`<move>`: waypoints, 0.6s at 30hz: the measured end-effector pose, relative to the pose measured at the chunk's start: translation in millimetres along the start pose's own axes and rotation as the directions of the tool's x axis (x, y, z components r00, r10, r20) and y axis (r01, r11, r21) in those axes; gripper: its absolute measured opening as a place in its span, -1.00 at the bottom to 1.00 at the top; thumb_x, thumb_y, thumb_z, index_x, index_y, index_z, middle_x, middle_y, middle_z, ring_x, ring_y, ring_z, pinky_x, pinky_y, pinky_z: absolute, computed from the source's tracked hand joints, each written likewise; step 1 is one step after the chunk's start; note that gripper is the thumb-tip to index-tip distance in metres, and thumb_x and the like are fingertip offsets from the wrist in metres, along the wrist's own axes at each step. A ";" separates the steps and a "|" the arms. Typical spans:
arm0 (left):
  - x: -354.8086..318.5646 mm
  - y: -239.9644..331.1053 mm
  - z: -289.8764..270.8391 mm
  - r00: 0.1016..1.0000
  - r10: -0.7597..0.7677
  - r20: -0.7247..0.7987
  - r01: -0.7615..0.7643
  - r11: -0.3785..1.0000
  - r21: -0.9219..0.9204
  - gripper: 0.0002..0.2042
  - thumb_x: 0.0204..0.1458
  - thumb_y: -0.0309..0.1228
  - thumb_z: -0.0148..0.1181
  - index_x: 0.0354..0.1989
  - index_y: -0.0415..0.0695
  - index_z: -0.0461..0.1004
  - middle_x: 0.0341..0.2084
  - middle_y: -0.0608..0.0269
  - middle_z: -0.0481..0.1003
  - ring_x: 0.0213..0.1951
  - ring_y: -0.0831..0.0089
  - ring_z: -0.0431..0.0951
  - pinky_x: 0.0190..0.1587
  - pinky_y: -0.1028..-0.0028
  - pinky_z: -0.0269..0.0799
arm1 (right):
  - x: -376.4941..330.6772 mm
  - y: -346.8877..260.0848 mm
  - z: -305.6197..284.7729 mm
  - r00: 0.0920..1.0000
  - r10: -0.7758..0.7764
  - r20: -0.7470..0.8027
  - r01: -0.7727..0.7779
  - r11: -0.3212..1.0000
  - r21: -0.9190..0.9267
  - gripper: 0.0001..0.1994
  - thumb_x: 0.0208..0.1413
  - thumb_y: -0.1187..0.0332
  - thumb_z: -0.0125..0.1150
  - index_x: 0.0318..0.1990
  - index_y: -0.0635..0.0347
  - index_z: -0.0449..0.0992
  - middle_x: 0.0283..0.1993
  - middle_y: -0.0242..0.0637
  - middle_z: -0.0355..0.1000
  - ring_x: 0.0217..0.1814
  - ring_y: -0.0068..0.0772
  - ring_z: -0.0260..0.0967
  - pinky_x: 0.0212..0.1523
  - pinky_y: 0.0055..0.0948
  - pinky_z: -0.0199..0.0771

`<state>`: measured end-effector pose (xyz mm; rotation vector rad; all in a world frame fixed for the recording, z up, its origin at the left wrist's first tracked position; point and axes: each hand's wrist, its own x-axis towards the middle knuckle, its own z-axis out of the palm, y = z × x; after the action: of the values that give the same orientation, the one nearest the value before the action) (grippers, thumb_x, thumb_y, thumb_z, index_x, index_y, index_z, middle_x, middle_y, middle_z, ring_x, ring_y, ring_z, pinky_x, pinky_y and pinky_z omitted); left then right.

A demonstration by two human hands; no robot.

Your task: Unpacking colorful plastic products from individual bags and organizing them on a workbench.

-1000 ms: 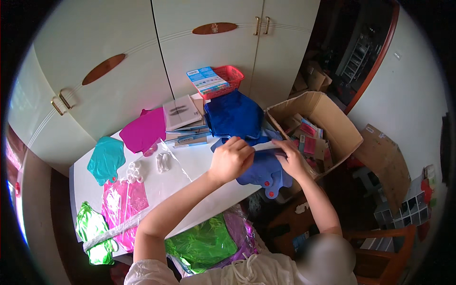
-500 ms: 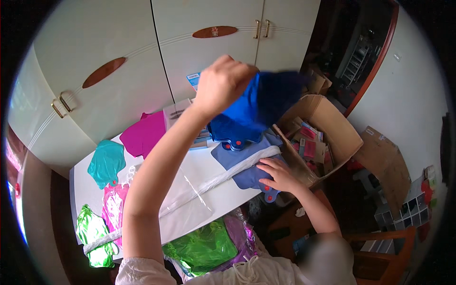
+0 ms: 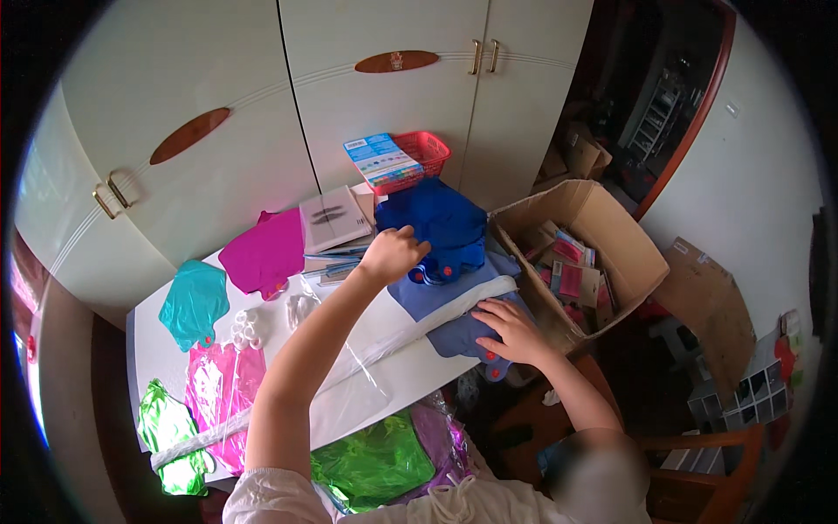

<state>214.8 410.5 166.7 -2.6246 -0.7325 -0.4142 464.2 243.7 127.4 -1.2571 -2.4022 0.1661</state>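
A white table (image 3: 384, 384) stands in front of cream wardrobe doors (image 3: 384, 96), w/ an open cardboard box (image 3: 611, 244) at its right side and flat foil balloons in teal (image 3: 194, 301), magenta (image 3: 262, 253), pink (image 3: 218, 389) and green (image 3: 166, 432) spread over the left part. The step in hand looks like sorting the blue foil balloons: one dark blue balloon (image 3: 441, 223) is being laid on the stack at the far edge of the table, just beside the box. The left hand (image 3: 393, 253) is curled, fingers closed on the near edge of this balloon. The right hand (image 3: 515, 332) lies flat and open, fingers spread, pressing on a paler blue balloon (image 3: 454, 301) at the table's right edge, next to a clear plastic sleeve (image 3: 410, 327). The next move prob. calls for letting go w/o the slippery foil sliding off the pile.
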 end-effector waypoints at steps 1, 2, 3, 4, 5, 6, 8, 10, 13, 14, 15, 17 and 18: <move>0.5 -0.9 2.1 0.999 -0.032 0.034 0.032 0.999 0.004 -0.87 -0.13 -0.39 0.02 -0.39 -0.03 0.45 -0.55 0.41 0.46 -0.33 0.43 0.42 -0.33 0.44 0.38 | -0.3 0.7 -0.2 1.000 0.004 0.003 -0.004 1.000 -0.002 -0.56 0.00 0.15 0.15 0.02 0.16 0.36 0.13 -0.13 0.21 0.20 -0.10 0.10 0.18 -0.18 0.09; 0.6 -3.1 7.6 0.998 -0.053 0.035 0.053 0.999 0.007 -0.87 -0.12 -0.39 0.01 -0.38 -0.03 0.45 -0.52 0.42 0.47 -0.32 0.43 0.42 -0.29 0.44 0.35 | -0.4 1.6 -0.4 1.000 0.008 0.006 -0.008 1.000 -0.003 -0.56 0.00 0.15 0.15 0.02 0.16 0.36 0.13 -0.13 0.21 0.20 -0.10 0.10 0.19 -0.18 0.09; -0.8 -6.0 11.9 0.996 -0.077 0.036 0.076 0.997 0.012 -0.86 -0.11 -0.39 0.01 -0.36 -0.02 0.45 -0.49 0.42 0.48 -0.31 0.44 0.43 -0.26 0.43 0.33 | 0.2 1.2 -0.2 1.000 0.009 0.009 -0.009 1.000 -0.003 -0.56 0.00 0.15 0.15 0.02 0.16 0.36 0.13 -0.13 0.21 0.20 -0.10 0.09 0.19 -0.18 0.09; -1.9 -8.9 16.0 0.994 -0.101 0.038 0.101 0.995 0.018 -0.86 -0.10 -0.40 0.00 -0.35 -0.02 0.45 -0.45 0.42 0.49 -0.30 0.44 0.43 -0.22 0.43 0.31 | 0.9 0.8 0.0 1.000 0.011 0.007 -0.011 1.000 0.008 -0.56 0.00 0.15 0.15 0.02 0.16 0.36 0.13 -0.13 0.21 0.21 -0.10 0.09 0.20 -0.18 0.08; -3.0 -12.0 19.6 0.988 -0.136 0.069 0.133 0.990 0.036 -0.85 -0.09 -0.40 0.00 -0.33 -0.01 0.45 -0.43 0.43 0.50 -0.28 0.45 0.43 -0.21 0.43 0.29 | 1.8 0.3 -0.1 1.000 0.011 0.005 -0.011 1.000 0.018 -0.56 0.00 0.15 0.15 0.02 0.16 0.36 0.14 -0.13 0.21 0.21 -0.10 0.08 0.20 -0.18 0.07; -5.1 -13.5 21.6 0.980 -0.171 0.104 0.167 0.985 0.052 -0.85 -0.09 -0.41 0.00 -0.32 0.00 0.45 -0.40 0.43 0.50 -0.27 0.46 0.44 -0.20 0.42 0.27 | 1.6 -0.5 0.6 1.000 0.013 0.008 -0.013 0.999 0.032 -0.56 0.00 0.15 0.15 0.02 0.16 0.36 0.14 -0.13 0.20 0.22 -0.10 0.08 0.21 -0.18 0.07; -12.1 -17.3 23.6 0.962 -0.243 0.122 0.237 0.970 0.062 -0.83 -0.12 -0.43 0.01 -0.32 0.00 0.45 -0.38 0.45 0.50 -0.22 0.45 0.44 -0.19 0.39 0.26 | 4.5 -2.3 -1.7 1.000 0.011 0.025 -0.012 0.999 0.035 -0.55 0.00 0.15 0.16 0.03 0.15 0.36 0.15 -0.15 0.20 0.22 -0.11 0.07 0.21 -0.18 0.07; -16.7 -14.8 6.7 0.954 -0.250 0.164 0.240 0.968 0.078 -0.83 -0.13 -0.43 0.03 -0.32 0.00 0.45 -0.37 0.43 0.50 -0.21 0.45 0.43 -0.20 0.39 0.26 | 4.2 -2.9 -2.3 0.999 0.014 0.044 -0.015 1.000 0.025 -0.56 0.00 0.15 0.16 0.02 0.16 0.38 0.14 -0.17 0.21 0.22 -0.13 0.08 0.21 -0.18 0.07; -29.4 -5.0 -38.3 0.976 -0.218 -0.026 0.217 0.975 -0.046 -0.82 -0.18 -0.46 0.06 -0.34 -0.04 0.48 -0.44 0.37 0.48 -0.23 0.41 0.42 -0.22 0.39 0.27 | 9.5 -13.2 -8.3 1.000 0.011 -0.029 -0.010 0.999 0.050 -0.66 -0.02 0.26 0.19 -0.10 0.22 0.45 0.04 -0.17 0.30 0.12 -0.15 0.20 0.12 -0.26 0.20; -28.6 5.7 -65.7 0.967 -0.210 -0.146 0.186 0.969 -0.162 -0.79 -0.18 -0.47 0.06 -0.30 -0.06 0.48 -0.44 0.36 0.48 -0.24 0.39 0.41 -0.23 0.38 0.27 | 9.9 -15.7 -12.3 0.999 0.045 -0.022 -0.044 0.997 0.065 -0.68 -0.02 0.28 0.19 -0.11 0.22 0.45 0.03 -0.17 0.31 0.10 -0.14 0.22 0.11 -0.27 0.22; -31.5 19.4 -103.1 0.960 -0.184 -0.212 0.123 0.955 -0.270 -0.75 -0.20 -0.49 0.09 -0.27 -0.08 0.49 -0.43 0.33 0.46 -0.26 0.38 0.40 -0.25 0.37 0.27 | 10.3 -19.3 -17.4 0.997 0.079 -0.016 -0.077 0.994 0.077 -0.69 -0.03 0.30 0.18 -0.12 0.22 0.46 0.02 -0.18 0.32 0.09 -0.13 0.23 0.09 -0.28 0.23; -53.5 44.6 -179.3 0.932 -0.086 -0.353 -0.058 0.924 -0.379 -0.77 -0.28 -0.50 0.14 -0.34 -0.10 0.48 -0.45 0.31 0.42 -0.31 0.37 0.39 -0.33 0.40 0.26 | 20.1 -24.6 -18.3 0.997 0.078 -0.024 -0.075 0.993 0.088 -0.71 -0.03 0.33 0.18 -0.13 0.22 0.46 0.01 -0.17 0.32 0.06 -0.12 0.25 0.07 -0.29 0.25; -72.4 57.9 -218.9 0.950 -0.009 -0.312 -0.072 0.966 -0.247 -0.79 -0.29 -0.50 0.14 -0.37 -0.10 0.47 -0.48 0.30 0.39 -0.36 0.39 0.37 -0.38 0.43 0.24 | 35.4 -28.0 -15.4 0.998 0.043 -0.038 -0.040 0.995 0.091 -0.71 -0.03 0.34 0.17 -0.13 0.21 0.45 0.01 -0.17 0.32 0.06 -0.11 0.25 0.06 -0.29 0.25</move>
<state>148.5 238.4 316.5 -2.7053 -0.5626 -0.9455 431.6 254.6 160.5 -1.2583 -2.3092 0.2559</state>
